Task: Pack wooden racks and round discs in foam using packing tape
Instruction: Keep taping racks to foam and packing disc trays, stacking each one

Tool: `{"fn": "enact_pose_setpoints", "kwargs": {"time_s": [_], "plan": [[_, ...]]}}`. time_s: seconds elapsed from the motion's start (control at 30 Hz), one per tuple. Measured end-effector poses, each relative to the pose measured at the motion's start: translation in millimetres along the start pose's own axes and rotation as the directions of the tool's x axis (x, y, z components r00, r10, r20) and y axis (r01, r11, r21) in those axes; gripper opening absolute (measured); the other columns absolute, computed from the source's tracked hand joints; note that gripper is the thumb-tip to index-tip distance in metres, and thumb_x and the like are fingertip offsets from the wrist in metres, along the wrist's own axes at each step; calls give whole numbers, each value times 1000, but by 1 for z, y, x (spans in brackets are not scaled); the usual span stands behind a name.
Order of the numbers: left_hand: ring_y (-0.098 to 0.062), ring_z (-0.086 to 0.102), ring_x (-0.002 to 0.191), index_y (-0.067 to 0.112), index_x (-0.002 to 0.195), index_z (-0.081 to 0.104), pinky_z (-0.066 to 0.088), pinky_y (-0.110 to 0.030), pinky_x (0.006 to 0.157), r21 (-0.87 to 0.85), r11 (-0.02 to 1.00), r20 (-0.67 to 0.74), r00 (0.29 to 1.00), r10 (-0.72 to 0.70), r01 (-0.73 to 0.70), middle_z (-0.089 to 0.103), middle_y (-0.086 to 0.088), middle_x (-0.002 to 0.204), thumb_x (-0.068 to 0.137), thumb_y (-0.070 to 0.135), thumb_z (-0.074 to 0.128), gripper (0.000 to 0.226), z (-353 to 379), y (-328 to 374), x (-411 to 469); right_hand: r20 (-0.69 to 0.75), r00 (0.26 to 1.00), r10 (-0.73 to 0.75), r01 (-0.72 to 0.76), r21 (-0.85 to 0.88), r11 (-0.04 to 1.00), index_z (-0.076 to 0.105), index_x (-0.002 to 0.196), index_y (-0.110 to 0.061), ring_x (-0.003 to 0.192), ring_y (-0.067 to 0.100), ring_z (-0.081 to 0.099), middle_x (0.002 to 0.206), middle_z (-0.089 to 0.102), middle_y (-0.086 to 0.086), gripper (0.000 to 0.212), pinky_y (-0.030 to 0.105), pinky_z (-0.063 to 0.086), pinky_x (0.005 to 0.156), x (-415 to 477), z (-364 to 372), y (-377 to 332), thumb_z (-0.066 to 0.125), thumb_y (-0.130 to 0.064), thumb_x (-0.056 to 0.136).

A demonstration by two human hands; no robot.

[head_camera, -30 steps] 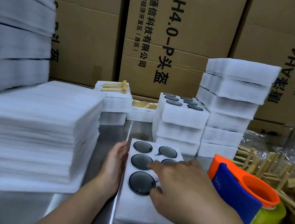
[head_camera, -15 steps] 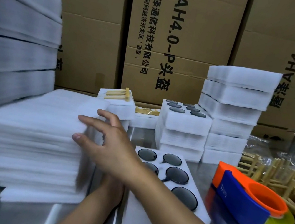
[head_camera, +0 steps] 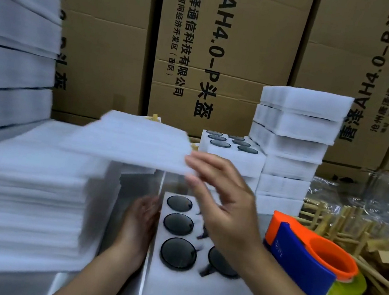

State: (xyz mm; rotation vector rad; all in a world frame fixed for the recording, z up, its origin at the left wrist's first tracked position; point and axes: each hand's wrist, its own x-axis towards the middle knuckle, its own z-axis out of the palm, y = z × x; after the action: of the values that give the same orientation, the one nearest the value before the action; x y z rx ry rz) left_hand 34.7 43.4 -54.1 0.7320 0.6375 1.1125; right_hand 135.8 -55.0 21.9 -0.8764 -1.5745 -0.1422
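Note:
A white foam tray (head_camera: 192, 293) lies on the metal table in front of me, with several dark round discs (head_camera: 178, 252) set in its holes. My left hand (head_camera: 141, 218) rests flat against the tray's left side. My right hand (head_camera: 222, 203) pinches the right edge of a thin white foam sheet (head_camera: 132, 141) and holds it in the air above the table, left of the tray's far end. An orange and blue tape dispenser (head_camera: 308, 260) with yellowish tape stands to the right of the tray.
A tall stack of thin foam sheets (head_camera: 21, 193) fills the left. Packed foam blocks (head_camera: 295, 138) are stacked behind the tray, one open with discs (head_camera: 232, 151). Wooden racks (head_camera: 353, 238) lie in a heap at the right. Cardboard boxes (head_camera: 230, 50) wall the back.
My right hand left the discs, reached to the sheet stack on the left and has lifted one thin foam sheet rightward. My left hand has stayed at the tray's side.

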Motion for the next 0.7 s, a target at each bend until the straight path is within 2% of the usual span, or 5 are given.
{"fn": "enact_pose_setpoints", "kwargs": {"time_s": [0.17,0.3,0.47,0.6,0.7], "plan": [[-31,54,115,9,119,57,35,-45,107,4,1000,8,1000,-21,21,61,-15,121,93,42,38,46,-1,-1,4,-103,971,-215,182,-265,947,65,100,-6,96,9,60,96,62,13,20,21,47,84,-42,-68,22,59,-21,88],[-25,60,89,9,109,60,44,-36,77,27,999,38,999,-39,38,65,-9,100,92,45,39,45,-1,-4,8,44,980,-193,197,-266,943,70,92,-8,87,11,61,89,63,14,17,21,49,75,-72,-80,35,62,-21,85],[-17,66,59,13,70,73,50,-21,53,75,997,99,995,-32,25,69,-4,70,90,27,45,37,-1,-7,9,177,984,33,-11,-122,992,75,90,-12,93,10,61,98,60,6,20,21,48,80,-86,-78,44,60,-22,81],[-18,71,66,17,72,78,53,-23,50,65,998,239,971,-13,-3,73,-4,77,70,28,53,27,-3,-9,3,160,926,343,-345,-13,938,74,91,-30,110,7,54,113,54,-10,25,17,41,92,-86,-79,48,53,-40,82],[-19,70,74,16,79,76,56,-25,58,79,997,326,945,-9,-18,73,-4,85,67,28,52,30,-2,-8,0,167,876,452,-470,96,877,76,84,-28,116,4,51,116,54,-12,28,15,38,94,-86,-74,50,53,-44,79]]}}
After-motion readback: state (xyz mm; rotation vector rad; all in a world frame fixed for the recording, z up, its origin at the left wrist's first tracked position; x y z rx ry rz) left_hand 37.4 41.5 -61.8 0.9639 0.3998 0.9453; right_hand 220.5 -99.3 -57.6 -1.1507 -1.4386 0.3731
